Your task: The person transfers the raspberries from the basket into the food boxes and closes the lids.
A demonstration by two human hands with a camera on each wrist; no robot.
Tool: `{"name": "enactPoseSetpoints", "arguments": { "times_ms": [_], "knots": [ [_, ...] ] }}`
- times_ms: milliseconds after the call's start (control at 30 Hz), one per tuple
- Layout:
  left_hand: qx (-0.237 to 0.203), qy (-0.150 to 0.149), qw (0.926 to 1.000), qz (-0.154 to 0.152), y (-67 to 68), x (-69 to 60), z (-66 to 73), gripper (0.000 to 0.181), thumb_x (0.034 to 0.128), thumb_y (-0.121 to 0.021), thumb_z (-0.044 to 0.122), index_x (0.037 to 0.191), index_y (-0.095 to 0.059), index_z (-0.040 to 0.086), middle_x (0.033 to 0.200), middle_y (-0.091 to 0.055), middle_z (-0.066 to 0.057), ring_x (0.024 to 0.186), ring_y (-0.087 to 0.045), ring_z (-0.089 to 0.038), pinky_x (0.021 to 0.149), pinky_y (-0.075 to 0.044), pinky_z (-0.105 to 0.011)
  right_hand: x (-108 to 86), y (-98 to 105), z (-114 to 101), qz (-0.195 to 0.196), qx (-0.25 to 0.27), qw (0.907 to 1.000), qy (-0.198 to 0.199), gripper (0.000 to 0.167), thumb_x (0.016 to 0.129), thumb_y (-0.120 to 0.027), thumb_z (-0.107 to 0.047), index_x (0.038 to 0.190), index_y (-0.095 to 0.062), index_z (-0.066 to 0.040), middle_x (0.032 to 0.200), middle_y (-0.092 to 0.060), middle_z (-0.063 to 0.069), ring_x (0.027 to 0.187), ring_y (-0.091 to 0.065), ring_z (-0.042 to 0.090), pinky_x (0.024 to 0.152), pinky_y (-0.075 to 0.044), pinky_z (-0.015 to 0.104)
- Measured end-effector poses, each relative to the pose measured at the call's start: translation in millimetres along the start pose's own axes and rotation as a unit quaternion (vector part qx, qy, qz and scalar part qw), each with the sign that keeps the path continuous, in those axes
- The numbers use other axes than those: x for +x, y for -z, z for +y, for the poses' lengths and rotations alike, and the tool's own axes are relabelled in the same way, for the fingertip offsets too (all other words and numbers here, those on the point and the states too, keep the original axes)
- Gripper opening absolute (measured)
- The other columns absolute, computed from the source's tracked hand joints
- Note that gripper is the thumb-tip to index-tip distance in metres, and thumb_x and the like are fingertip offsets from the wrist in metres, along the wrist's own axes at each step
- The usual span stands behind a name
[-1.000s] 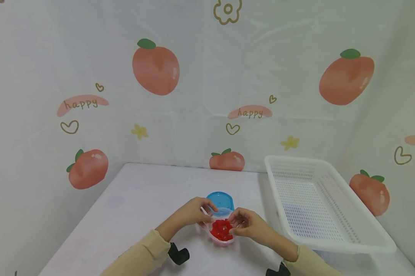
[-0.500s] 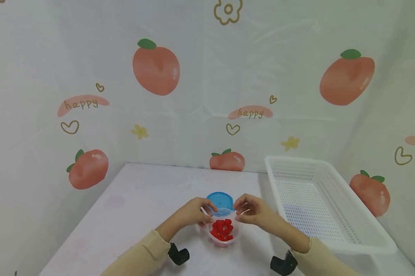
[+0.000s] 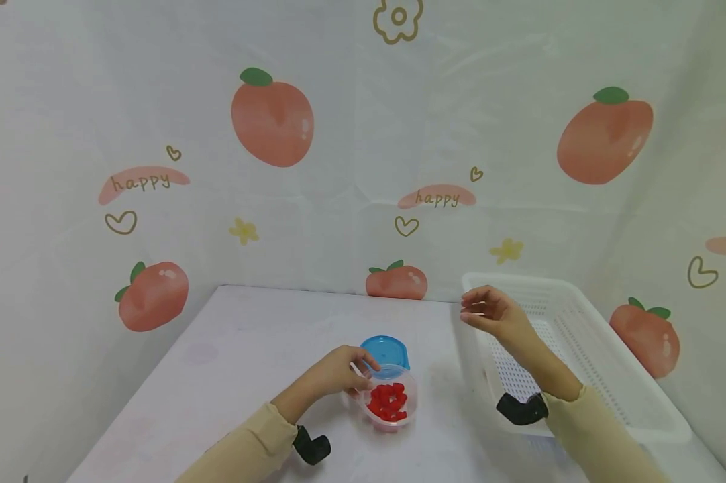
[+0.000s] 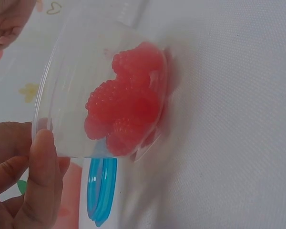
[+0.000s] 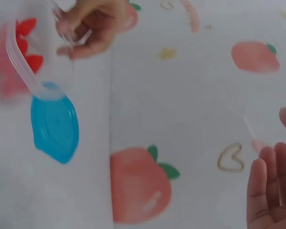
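My left hand (image 3: 343, 371) pinches the rim of a clear plastic tub (image 3: 414, 402) at its left side, thumb and fingers on the wall in the left wrist view. Inside the tub lie several red raspberries (image 4: 126, 102), heaped on its bottom. A blue lid (image 3: 385, 350) rests on the table just behind the tub. My right hand (image 3: 497, 316) is raised near the left rim of a white basket, away from the tub. Its fingers bend loosely, and nothing shows between them in the head and right wrist views.
The large white perforated basket (image 3: 480, 335) stands on the right side of the white-covered table (image 3: 266, 335). A fruit-print cloth (image 3: 339, 235) hangs behind the table. Black wrist mounts (image 3: 313, 446) stick out below both wrists.
My right hand has left the tub's right side and moved up and right to the basket's left edge. The left hand and the tub have stayed in place.
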State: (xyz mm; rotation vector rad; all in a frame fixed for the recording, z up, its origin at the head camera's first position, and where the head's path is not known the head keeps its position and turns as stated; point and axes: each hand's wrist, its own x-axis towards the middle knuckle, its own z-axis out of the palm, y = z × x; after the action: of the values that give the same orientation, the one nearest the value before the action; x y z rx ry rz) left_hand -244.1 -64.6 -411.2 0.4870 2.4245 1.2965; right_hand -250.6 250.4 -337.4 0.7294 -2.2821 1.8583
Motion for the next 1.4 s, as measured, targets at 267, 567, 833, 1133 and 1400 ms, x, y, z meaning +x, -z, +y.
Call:
{"name": "enactPoseSetpoints", "arguments": {
  "times_ms": [267,567,833,1133,1400],
  "knots": [
    [0.0,0.001,1.0,0.001,0.1,-0.9,0.6,0.029,0.0805,-0.076,0.007,0.108,-0.067,0.006,0.092,-0.06,-0.006,0.065,-0.062,-0.016,0.059,-0.058,-0.028,7.7,37.4,25.4,0.116,0.092,0.9889,0.011,0.026,0.09,-0.06,0.007,0.103,-0.061,-0.017,0.098,-0.062,-0.008,0.088,-0.063,0.001,0.078,-0.054,0.014],
    [-0.001,0.0,1.0,-0.001,0.7,0.6,-0.7,0.028,0.0807,-0.076,0.007,0.107,-0.067,0.006,0.091,-0.06,-0.006,0.064,-0.062,-0.016,0.059,-0.058,-0.028,7.7,65.1,51.8,0.143,0.098,0.9846,-0.021,0.024,0.092,-0.06,0.002,0.101,-0.063,-0.019,0.093,-0.063,-0.009,0.085,-0.064,0.001,0.075,-0.054,0.013],
    [-0.003,0.004,1.0,0.0,0.3,0.9,-0.7,0.028,0.0809,-0.076,0.007,0.107,-0.068,0.007,0.091,-0.06,-0.005,0.065,-0.063,-0.016,0.06,-0.059,-0.028,7.7,78.4,69.6,0.051,-0.057,0.989,-0.127,0.019,0.094,-0.062,-0.01,0.113,-0.058,-0.008,0.095,-0.06,-0.013,0.088,-0.062,-0.002,0.076,-0.053,0.014],
    [-0.003,0.003,1.0,0.002,0.6,-1.0,0.7,0.029,0.0803,-0.076,0.007,0.107,-0.067,0.006,0.091,-0.06,-0.006,0.065,-0.062,-0.016,0.059,-0.058,-0.028,3.3,84.7,85.9,-0.123,-0.11,0.9615,-0.22,0.047,0.093,-0.061,-0.011,0.129,-0.042,0.013,0.107,-0.06,0.009,0.097,-0.063,0.014,0.085,-0.054,0.033],
    [-0.005,0.003,1.0,0.004,0.7,-2.2,1.1,0.029,0.0802,-0.076,0.006,0.107,-0.067,0.006,0.092,-0.061,-0.006,0.066,-0.062,-0.016,0.059,-0.058,-0.029,-2.7,84.0,92.6,-0.23,-0.097,0.9238,-0.29,0.039,0.087,-0.062,-0.006,0.12,-0.046,0.008,0.102,-0.062,0.003,0.094,-0.061,0.014,0.085,-0.051,0.036]
  ]
}}
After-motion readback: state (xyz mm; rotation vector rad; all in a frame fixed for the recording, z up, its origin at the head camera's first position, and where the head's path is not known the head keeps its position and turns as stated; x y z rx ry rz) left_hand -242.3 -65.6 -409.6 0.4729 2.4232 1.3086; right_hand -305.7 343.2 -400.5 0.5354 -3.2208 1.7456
